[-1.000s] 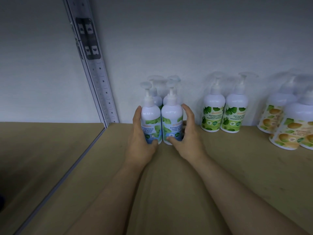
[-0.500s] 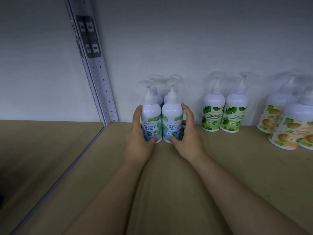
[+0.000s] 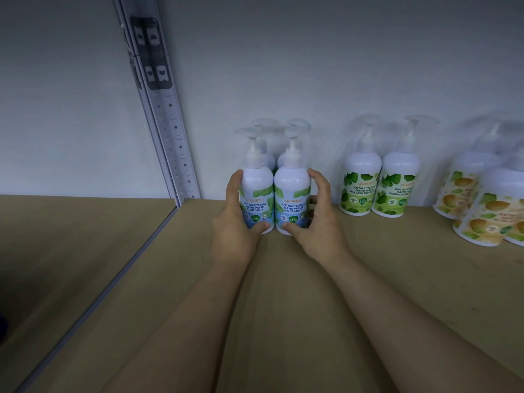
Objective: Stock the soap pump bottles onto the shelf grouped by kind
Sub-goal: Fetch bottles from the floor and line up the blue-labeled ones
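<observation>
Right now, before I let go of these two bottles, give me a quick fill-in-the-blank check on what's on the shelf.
1. The left hand and right hand each grip one bottle whose label reads COOL ____.
2. Behind the two held Cool Mint bottles stand ____ more pump bottles.
3. The green-leaf bottles to their right read MAXIMUM ____.
4. All the bottles stand upright on the brown ____.

Missing words: MINT; two; PROTECTION; shelf

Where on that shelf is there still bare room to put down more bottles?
Bare board runs across the whole front, around the forearms. A gap lies between the metal upright and the cool mint bottles held by the left hand and right hand. A narrower gap separates those from the green-label bottles. The far right, by the yellow-label bottles, is crowded.
</observation>
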